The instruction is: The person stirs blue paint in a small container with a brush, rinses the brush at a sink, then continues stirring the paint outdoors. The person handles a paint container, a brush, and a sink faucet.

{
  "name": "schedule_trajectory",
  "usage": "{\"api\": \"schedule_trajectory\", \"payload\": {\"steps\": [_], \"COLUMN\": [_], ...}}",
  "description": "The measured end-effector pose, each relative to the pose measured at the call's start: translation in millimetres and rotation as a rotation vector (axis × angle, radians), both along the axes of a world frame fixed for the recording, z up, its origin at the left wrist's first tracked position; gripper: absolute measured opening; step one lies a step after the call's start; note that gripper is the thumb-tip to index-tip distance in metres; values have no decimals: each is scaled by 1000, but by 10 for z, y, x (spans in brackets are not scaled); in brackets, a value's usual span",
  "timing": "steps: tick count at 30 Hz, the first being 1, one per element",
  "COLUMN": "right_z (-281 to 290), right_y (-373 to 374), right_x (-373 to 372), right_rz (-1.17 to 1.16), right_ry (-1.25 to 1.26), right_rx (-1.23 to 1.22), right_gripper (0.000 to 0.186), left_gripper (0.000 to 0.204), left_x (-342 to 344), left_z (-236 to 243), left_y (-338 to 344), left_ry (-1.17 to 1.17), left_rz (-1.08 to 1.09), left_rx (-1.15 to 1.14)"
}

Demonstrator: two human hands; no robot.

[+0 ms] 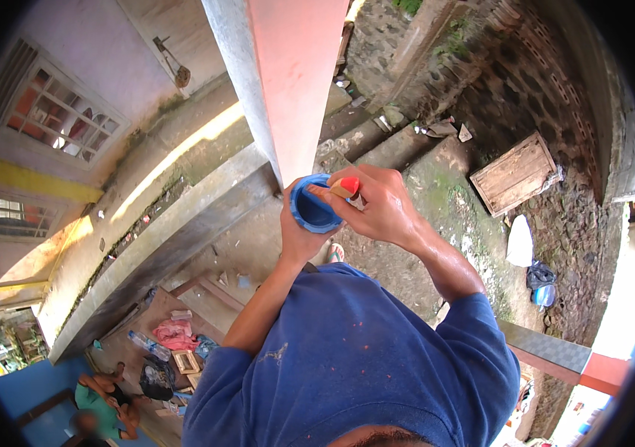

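Observation:
In front of my chest, my left hand is wrapped round a round blue plastic tub whose open mouth faces up. Its inside looks dark blue; whether it holds anything I cannot tell. My right hand is closed round a red and tan handle beside the tub's right rim. Some fingers of that hand reach over the tub's mouth. The other end of the handled tool is hidden by the hand, so its kind does not show.
A pink and grey pillar rises just beyond the tub. Left of it runs a low concrete wall. A wooden panel lies at right, near a white sack. A person in green sits at lower left, near bags and clutter.

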State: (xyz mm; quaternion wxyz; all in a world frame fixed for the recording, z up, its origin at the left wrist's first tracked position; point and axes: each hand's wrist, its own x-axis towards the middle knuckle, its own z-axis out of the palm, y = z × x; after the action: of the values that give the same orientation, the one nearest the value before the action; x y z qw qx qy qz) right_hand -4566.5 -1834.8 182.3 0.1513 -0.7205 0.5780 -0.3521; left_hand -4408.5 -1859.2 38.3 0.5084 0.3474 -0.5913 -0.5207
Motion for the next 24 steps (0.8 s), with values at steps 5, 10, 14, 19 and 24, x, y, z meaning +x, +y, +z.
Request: {"api": "schedule_trajectory", "payload": {"steps": [5, 10, 14, 19, 24], "right_z": [-267, -104, -61, -269, -149], "right_y": [-47, 6, 26, 29, 84], "right_x": [-21, 73, 19, 1, 104], "right_rz": [93, -14, 13, 94, -37], "right_ry": [92, -86, -38, 45, -195], "right_rx": [-139, 94, -31, -46, 182], "right_gripper": [20, 15, 17, 16, 15], "left_gripper": [97, 95, 94, 95, 95], "left_x": [-17, -9, -13, -22, -1], "left_z": [-48, -40, -8, -36, -26], "left_y": [0, 8, 53, 68, 72], "left_ry": [31, -11, -20, 19, -23], "left_rz": [-9, 14, 33, 32, 28], "left_rx": [30, 25, 25, 46, 40]}}
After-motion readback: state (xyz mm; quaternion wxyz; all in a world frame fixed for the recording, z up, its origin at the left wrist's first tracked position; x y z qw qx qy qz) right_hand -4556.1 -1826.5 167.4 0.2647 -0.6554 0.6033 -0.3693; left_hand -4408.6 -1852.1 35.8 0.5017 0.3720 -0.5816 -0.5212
